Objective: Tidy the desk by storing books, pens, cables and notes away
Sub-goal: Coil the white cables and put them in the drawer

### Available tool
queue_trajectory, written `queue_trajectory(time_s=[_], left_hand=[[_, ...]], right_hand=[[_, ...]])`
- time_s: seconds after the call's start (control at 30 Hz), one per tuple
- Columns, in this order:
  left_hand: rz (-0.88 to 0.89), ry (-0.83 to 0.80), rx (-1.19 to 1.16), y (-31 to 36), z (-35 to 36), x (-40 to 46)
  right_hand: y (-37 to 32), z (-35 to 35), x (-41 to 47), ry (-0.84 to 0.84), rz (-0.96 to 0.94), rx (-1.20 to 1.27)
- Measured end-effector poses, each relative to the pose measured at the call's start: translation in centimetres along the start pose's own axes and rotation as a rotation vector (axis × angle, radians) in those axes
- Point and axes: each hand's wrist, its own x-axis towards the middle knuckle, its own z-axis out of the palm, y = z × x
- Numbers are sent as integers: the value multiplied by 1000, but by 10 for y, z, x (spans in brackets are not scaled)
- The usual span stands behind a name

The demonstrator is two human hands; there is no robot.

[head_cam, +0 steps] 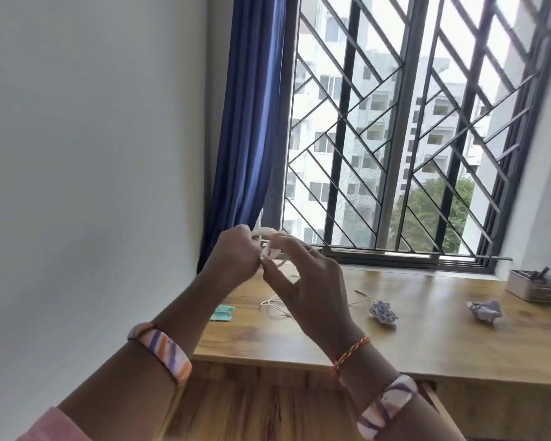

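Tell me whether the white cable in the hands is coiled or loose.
Coiled: the white cable forms loops between the left hand and right hand.

Head camera, tilted, looks forward over raised hands toward desk and window.

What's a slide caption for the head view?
Both hands coil a white cable above the wooden desk.

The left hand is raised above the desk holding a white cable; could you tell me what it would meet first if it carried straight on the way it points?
The left hand points up and away, toward the blue curtain at the window's edge. That would likely come first, though depth is unclear.
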Motion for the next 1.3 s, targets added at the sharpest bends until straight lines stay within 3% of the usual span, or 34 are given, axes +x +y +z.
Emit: queue_trajectory(time_s=[0.1,0.27,0.4,0.53,0.7,0.87,0.97,1.3], left_hand=[[-75,-218,-430,8,8,-3],[-19,-193,-606,27,29,-2],[90,-182,-538,39,46,-2],[106,-209,-501,48,67,5],[88,-177,-535,63,78,-3],[238,-88,-296,66,94,-11],[292,-88,-234,74,95,-13],[240,-235,-451,85,80,-25]], right_hand=[[20,-6,-4,-21,64,78],[45,-20,-2,-46,139,98],[49,-37,6,102,222,237],[62,-51,12,224,323,162],[81,-69,8,97,434,308],[83,-81,-9,107,762,792],[82,-94,-4,107,832,1032],[86,-113,9,-38,844,1069]])
